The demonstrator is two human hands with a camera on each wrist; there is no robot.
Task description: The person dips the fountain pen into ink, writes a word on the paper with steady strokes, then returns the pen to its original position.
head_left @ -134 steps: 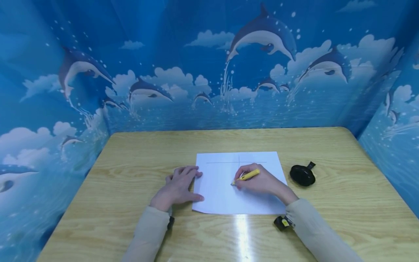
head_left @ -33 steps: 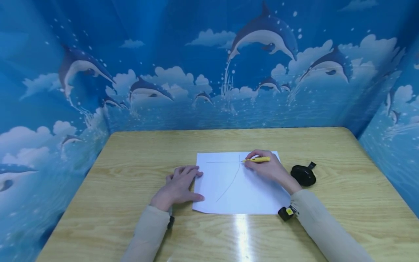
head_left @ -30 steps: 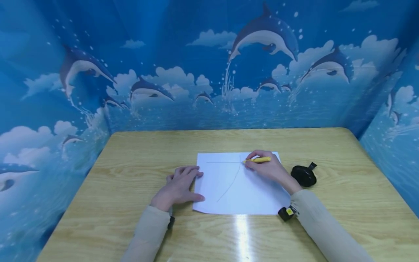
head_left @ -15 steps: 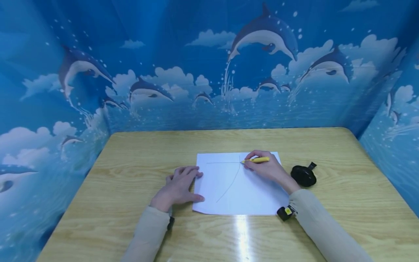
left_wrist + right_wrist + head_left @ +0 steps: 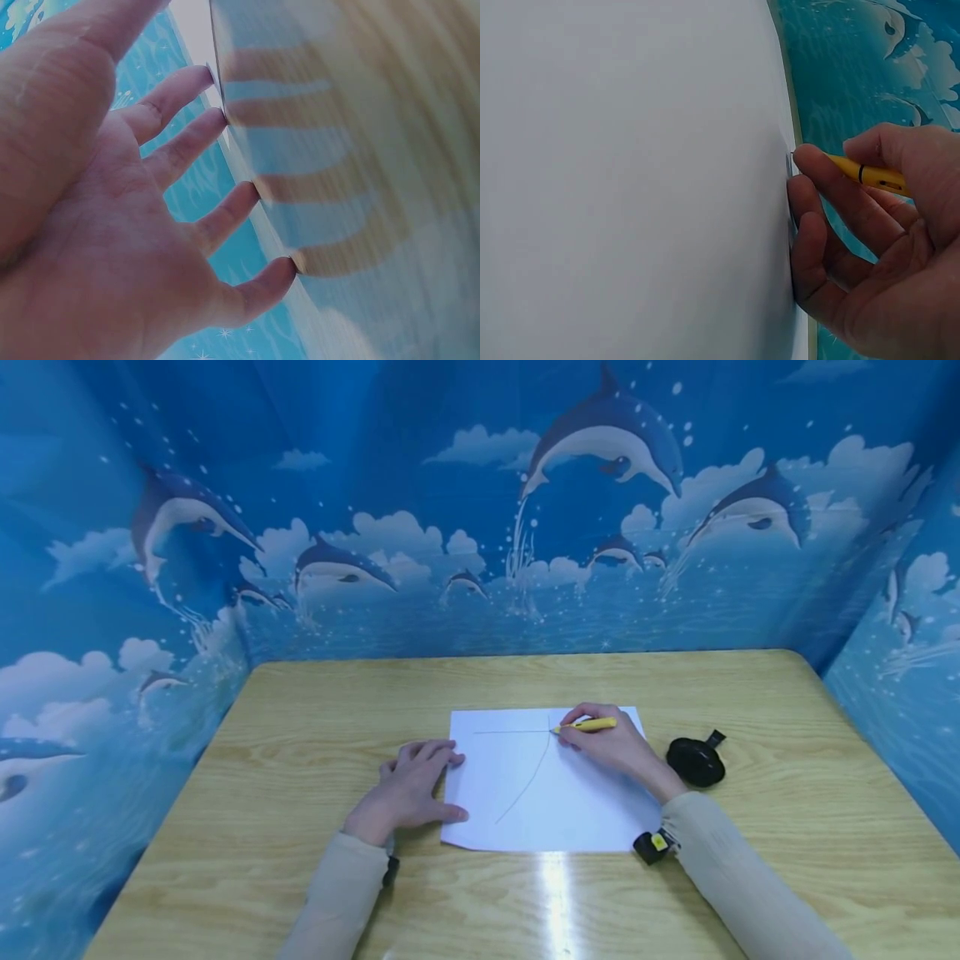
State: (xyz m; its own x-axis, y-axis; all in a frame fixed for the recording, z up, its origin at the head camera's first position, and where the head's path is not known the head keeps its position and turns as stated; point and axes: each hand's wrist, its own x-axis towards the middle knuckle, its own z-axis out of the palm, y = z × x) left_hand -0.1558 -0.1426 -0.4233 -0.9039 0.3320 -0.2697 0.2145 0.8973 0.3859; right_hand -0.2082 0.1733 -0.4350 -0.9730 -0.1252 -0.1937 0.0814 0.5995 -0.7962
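A white sheet of paper (image 5: 480, 785) lies on the table, bearing a thin horizontal line near its top and a line that crosses it, then curves down to the lower left. My left hand (image 5: 408, 789) rests with spread fingers at the sheet's left edge, thumb and a fingertip on the paper. In the left wrist view, the left hand's fingertips (image 5: 277, 271) press on the surface. My right hand (image 5: 611, 739) pinches a yellow pen (image 5: 597, 724), its tip at the crossing of the lines. The right wrist view shows the yellow pen (image 5: 870, 176) between thumb and fingers.
A black rounded object with a short strap (image 5: 696, 762) lies on the wooden table (image 5: 337, 710), right of the paper. Behind and at the sides hangs a blue dolphin-print curtain (image 5: 420, 527). Part of the paper is covered by the right hand.
Since the earliest frame, a curved stroke has appeared toward the paper's lower left. The right hand has moved up with the pen to the crossing and stays nearly still there; the left hand has not moved.
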